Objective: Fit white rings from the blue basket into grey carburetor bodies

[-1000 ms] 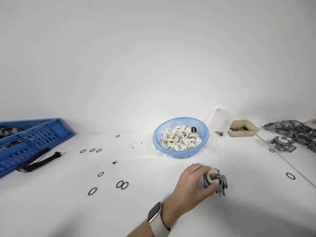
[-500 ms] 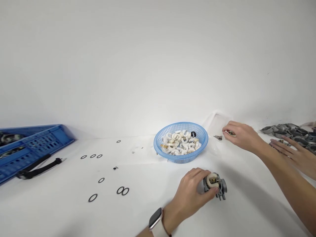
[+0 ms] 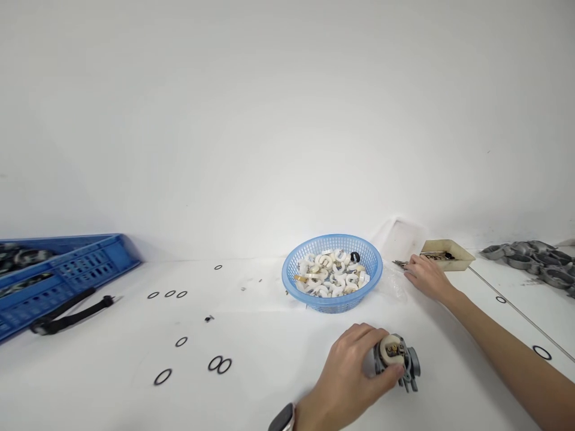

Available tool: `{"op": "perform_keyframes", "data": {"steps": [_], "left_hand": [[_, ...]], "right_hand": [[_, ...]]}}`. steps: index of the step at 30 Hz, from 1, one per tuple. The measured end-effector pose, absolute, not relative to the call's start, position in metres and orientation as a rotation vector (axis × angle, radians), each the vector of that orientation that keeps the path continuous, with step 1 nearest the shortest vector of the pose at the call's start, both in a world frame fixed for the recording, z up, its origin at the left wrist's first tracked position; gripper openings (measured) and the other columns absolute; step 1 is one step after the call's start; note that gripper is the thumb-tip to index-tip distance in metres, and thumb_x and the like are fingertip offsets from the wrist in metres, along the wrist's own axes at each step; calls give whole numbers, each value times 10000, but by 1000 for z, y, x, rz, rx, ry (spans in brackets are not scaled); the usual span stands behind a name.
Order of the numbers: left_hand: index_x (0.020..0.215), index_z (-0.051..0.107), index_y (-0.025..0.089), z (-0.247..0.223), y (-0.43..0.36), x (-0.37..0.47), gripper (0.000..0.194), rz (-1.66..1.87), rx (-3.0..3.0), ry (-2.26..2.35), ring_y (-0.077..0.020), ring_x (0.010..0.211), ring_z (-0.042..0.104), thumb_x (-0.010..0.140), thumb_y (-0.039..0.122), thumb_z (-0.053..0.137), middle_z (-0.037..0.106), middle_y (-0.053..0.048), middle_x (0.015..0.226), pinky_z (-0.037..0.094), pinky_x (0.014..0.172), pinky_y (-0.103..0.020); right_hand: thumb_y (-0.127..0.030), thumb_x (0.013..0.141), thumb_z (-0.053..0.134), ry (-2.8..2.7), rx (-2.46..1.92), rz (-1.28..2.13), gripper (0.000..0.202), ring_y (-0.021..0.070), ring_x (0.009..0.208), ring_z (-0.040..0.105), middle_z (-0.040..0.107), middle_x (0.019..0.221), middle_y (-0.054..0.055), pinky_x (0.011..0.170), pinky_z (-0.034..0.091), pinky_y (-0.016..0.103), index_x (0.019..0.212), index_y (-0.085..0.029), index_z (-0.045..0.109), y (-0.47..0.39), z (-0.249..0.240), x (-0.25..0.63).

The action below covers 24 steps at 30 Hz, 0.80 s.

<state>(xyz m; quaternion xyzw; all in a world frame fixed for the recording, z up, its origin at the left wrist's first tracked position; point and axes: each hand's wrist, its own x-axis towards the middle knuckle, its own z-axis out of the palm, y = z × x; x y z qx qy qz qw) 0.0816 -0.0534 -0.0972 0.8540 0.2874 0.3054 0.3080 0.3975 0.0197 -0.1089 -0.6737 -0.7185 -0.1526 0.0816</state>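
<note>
My left hand (image 3: 353, 374) grips a grey metal carburetor body (image 3: 412, 363) on the white table, thumb and fingers on its side. A cream U-shaped float (image 3: 390, 349) sits in its top. Farther back on the right, my right hand (image 3: 424, 275) has its fingertips together on a small pile of thin metal pins (image 3: 399, 263); whether it holds one is too small to tell. Left of that hand stands a light blue basket (image 3: 332, 305) full of white and cream floats and one black one.
A cream tray (image 3: 462, 261) with small parts lies behind my right hand, beside clear plastic (image 3: 398, 287). Grey metal bowls (image 3: 521, 261) are piled far right. Black rings (image 3: 163, 376) lie scattered; a blue crate (image 3: 90, 267) and a black strap (image 3: 74, 312) are at left.
My right hand has moved left and down to the pins, uncovering the cream tray. The other person's hand at right is gone. The view has shifted slightly; my left hand still grips the carburetor body.
</note>
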Motion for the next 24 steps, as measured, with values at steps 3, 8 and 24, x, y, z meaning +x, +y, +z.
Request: {"op": "perform_keyframes", "data": {"steps": [3, 8, 24], "left_hand": [[1069, 697, 251, -97, -53, 81, 278, 804, 2258, 758, -237, 924, 628, 810, 335, 756, 711, -29, 1023, 521, 843, -348], [1068, 695, 254, -97, -54, 82, 273, 815, 2263, 756, -238, 923, 634, 815, 337, 753, 711, -26, 1021, 524, 831, -345], [1067, 688, 241, -91, -55, 81, 238, 791, 2248, 743, -241, 925, 635, 866, 367, 681, 715, -41, 1011, 527, 851, -363]], "right_hand": [[-222, 973, 421, -2118, -2027, -493, 341, 263, 916, 591, 637, 986, 122, 776, 400, 368, 952, -192, 760, 22, -111, 397], [-240, 990, 400, -2071, -1995, -479, 378, 263, 870, 604, 643, 929, 130, 759, 402, 376, 883, -177, 757, 22, -114, 392], [-470, 1028, 384, -1937, -1612, 519, 358, 154, 647, 518, 592, 754, 4, 570, 428, 283, 862, -221, 580, -69, -25, 344]]}}
